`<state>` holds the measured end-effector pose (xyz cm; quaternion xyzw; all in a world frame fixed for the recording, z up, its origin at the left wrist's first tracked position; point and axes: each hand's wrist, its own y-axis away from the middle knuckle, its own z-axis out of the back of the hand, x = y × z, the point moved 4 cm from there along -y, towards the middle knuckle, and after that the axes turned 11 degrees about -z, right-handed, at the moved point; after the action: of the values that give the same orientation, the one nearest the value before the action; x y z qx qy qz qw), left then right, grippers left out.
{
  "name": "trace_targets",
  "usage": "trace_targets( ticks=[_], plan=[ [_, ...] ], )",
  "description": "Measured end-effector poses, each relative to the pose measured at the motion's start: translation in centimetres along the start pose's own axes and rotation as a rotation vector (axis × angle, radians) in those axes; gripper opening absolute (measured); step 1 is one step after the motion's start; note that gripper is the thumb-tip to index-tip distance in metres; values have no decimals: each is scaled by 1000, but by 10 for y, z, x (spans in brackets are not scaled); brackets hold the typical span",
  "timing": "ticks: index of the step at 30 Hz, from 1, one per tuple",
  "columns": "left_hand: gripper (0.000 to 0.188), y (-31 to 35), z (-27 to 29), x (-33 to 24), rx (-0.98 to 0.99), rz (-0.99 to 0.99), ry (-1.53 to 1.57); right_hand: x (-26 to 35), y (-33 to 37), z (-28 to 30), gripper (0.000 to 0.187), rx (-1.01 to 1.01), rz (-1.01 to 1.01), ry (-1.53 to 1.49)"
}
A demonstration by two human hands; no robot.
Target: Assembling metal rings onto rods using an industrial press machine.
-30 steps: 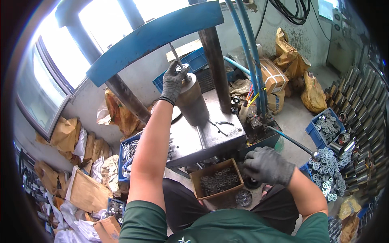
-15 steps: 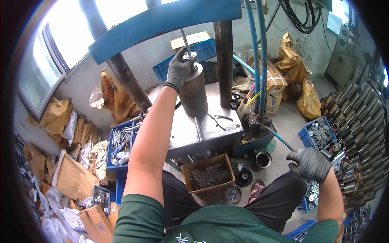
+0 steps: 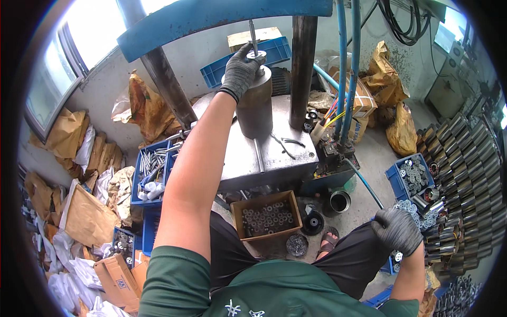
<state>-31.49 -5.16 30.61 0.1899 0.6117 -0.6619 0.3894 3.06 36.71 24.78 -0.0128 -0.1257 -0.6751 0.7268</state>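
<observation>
**A:** What am I looking at from the head camera?

**B:** I see my left hand [image 3: 242, 68], gloved in grey, curled over the top of a dark metal cylinder [image 3: 254, 105] standing upright on the steel press table [image 3: 274, 158]. The fingers close around a small ring-shaped part [image 3: 257, 54] seated on a thin vertical rod [image 3: 253, 37].

**A:** And what has changed?

**B:** A second ago my right hand [image 3: 397, 228] hovered just beside the cardboard box of small metal parts [image 3: 268, 215] below the table. Now it has swung out to my right, above the pile of silvery rings [image 3: 422, 214] near a blue crate [image 3: 409, 177]. It is loosely curled; I cannot tell whether it holds anything.

**A:** What does that suggest?

**B:** My guess: the left hand steadies the piece on the press while the right fetches another ring.
</observation>
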Motion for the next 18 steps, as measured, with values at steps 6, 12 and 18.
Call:
trace_targets(
  ticks=[6,12,18],
  plan=[
    [57,1,1,2,-8,47,25,-2,-5,7,22,4,1,-6],
    [50,1,3,-11,-7,-80,-234,-11,-11,18,24,-157,43,-127],
    [63,4,1,-9,35,9,-3,-13,-7,1,26,42,89,-24]
  ],
)
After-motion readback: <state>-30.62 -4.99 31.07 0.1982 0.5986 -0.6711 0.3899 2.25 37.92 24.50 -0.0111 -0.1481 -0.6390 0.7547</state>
